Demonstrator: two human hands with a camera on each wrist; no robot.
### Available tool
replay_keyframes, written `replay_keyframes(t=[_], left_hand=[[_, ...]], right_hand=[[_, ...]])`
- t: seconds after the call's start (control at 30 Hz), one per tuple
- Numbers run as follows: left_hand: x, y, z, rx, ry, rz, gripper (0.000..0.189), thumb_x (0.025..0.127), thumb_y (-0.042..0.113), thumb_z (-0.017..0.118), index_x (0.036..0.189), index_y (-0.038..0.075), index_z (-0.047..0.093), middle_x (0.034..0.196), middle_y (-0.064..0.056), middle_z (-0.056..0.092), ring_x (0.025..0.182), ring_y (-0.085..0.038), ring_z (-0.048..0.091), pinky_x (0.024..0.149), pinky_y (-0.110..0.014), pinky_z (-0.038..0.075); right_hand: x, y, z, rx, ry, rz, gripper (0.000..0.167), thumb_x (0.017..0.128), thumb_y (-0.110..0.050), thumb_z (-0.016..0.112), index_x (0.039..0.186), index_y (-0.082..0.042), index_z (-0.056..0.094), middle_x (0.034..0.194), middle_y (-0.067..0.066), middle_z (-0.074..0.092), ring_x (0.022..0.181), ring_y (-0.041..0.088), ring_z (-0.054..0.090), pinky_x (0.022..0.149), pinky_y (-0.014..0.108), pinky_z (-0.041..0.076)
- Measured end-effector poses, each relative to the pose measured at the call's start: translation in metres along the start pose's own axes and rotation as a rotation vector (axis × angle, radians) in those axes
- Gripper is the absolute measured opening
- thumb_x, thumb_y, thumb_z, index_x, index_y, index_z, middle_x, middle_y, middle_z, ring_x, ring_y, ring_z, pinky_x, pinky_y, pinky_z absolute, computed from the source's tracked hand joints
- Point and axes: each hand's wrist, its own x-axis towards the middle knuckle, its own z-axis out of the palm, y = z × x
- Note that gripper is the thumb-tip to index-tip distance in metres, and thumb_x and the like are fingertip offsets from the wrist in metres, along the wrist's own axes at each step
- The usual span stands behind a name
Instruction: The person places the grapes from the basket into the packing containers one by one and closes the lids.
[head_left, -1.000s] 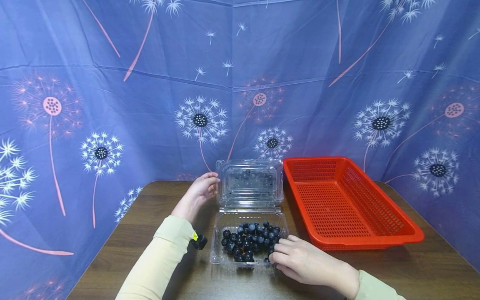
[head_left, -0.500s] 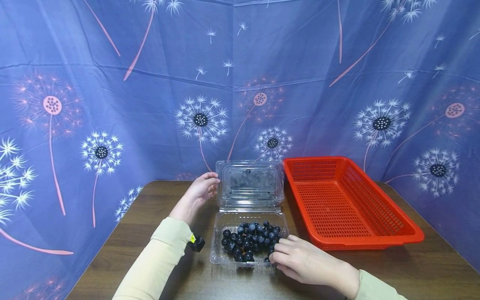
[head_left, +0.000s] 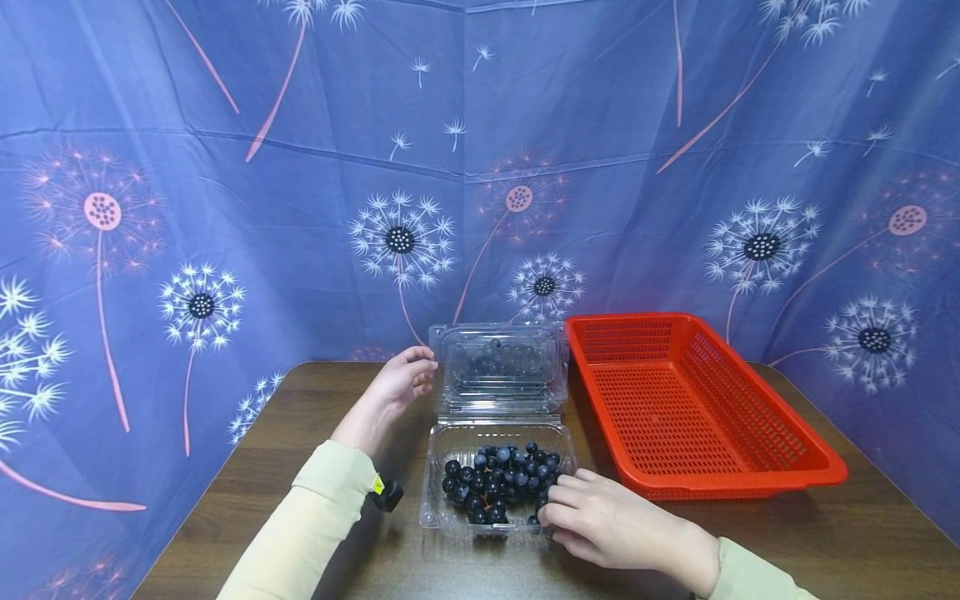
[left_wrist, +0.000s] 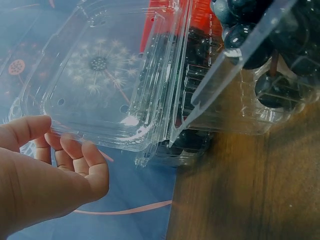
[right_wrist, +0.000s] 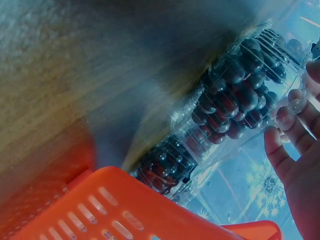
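A clear plastic clamshell container holds a bunch of dark grapes on the wooden table. Its lid stands raised at the back hinge. My left hand is beside the lid's left edge, fingers loosely bent; in the left wrist view its fingertips are very near the lid rim, and contact is hard to tell. My right hand grips the near right corner of the container, its fingers over the rim. Some grapes at that corner are hidden behind the hand.
An orange-red perforated plastic basket stands to the right. Behind the lid, more dark grapes in clear plastic show in the wrist views. A blue dandelion-print cloth hangs behind the wooden table.
My left hand and forearm have drawn slightly left, away from the lid edge. The lid leans back a little more. The right hand has stayed in place.
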Motion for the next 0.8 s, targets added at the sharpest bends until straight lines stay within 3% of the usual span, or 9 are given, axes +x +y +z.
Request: replay_keyframes(t=[0.57,0.73,0.8], left_hand=[[-0.009,-0.003,-0.005,0.025,-0.051,0.058,0.016,0.088,-0.004,0.052,0.087,0.012,0.050,0.081,0.005,0.049,0.070,-0.007,0.049,0.075,-0.029,0.044],[-0.011,-0.003,-0.006,0.021,-0.058,0.073,0.019,0.087,-0.005,0.051,0.085,0.014,0.051,0.085,0.004,0.047,0.074,-0.007,0.049,0.075,-0.028,0.044],[-0.011,-0.005,-0.007,0.026,-0.065,0.082,0.021,0.087,-0.005,0.051,0.084,0.015,0.051,0.087,0.004,0.046,0.076,-0.007,0.048,0.075,-0.028,0.044]], right_hand=[[0.019,0.009,-0.028,-0.064,0.101,-0.034,0.028,0.074,-0.019,0.072,0.099,-0.021,0.060,0.087,-0.013,0.051,0.077,0.007,0.049,0.065,0.023,0.037],[0.028,0.013,-0.041,-0.107,0.116,-0.025,0.011,0.088,-0.022,0.056,0.098,-0.021,0.061,0.086,-0.012,0.052,0.076,0.008,0.048,0.063,0.023,0.036],[0.031,0.016,-0.045,-0.134,0.128,-0.030,0.012,0.090,-0.022,0.052,0.098,-0.020,0.061,0.085,-0.011,0.052,0.075,0.009,0.048,0.062,0.024,0.036]])
